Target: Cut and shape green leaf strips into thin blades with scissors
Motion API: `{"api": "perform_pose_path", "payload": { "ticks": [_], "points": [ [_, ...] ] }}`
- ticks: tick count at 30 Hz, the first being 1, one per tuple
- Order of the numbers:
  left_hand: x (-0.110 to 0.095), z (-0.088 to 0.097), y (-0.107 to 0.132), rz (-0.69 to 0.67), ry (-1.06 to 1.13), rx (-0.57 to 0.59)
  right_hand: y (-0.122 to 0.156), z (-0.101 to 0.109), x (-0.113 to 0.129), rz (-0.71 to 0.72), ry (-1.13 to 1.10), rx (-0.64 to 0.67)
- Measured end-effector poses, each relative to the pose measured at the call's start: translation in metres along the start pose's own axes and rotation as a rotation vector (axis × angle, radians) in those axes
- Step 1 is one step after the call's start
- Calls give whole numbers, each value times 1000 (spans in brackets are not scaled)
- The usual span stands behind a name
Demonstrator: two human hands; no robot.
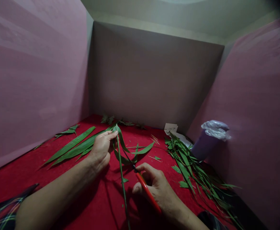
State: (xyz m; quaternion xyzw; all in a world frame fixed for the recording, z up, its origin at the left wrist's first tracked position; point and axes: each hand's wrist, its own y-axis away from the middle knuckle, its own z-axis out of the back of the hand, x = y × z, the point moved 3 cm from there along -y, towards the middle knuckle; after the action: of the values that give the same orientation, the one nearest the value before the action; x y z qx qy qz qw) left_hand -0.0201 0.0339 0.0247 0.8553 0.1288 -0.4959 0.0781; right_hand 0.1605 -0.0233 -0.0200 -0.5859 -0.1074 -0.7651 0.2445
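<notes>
My left hand (103,144) pinches a long green leaf (121,163) near its top between thumb and fingers. A narrow strip of it hangs down toward me, and other strips curl off to the right. In my right hand (154,182) is a pair of scissors with red handles (147,191). Their dark blades point up and left, close to the hanging strips; whether they touch a leaf I cannot tell. Behind my left hand, broad leaves (72,143) lie fanned out on the red cloth (87,195).
A heap of leafy stems (190,163) lies at right, before a purple bin (205,143) lined with clear plastic. Thin wooden sticks (155,139) and leaf scraps (183,184) are scattered nearby. A white card (170,128) stands at the back. Pink side walls (39,73) enclose the surface.
</notes>
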Motion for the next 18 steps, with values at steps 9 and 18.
{"api": "perform_pose_path", "payload": {
  "ticks": [9, 18],
  "points": [
    [4, -4, 6, 28, -21, 52, -2, 5, 3, 32, -29, -153],
    [9, -8, 12, 72, -36, 110, -3, 4, 0, 68, 46, -178]
  ]
}}
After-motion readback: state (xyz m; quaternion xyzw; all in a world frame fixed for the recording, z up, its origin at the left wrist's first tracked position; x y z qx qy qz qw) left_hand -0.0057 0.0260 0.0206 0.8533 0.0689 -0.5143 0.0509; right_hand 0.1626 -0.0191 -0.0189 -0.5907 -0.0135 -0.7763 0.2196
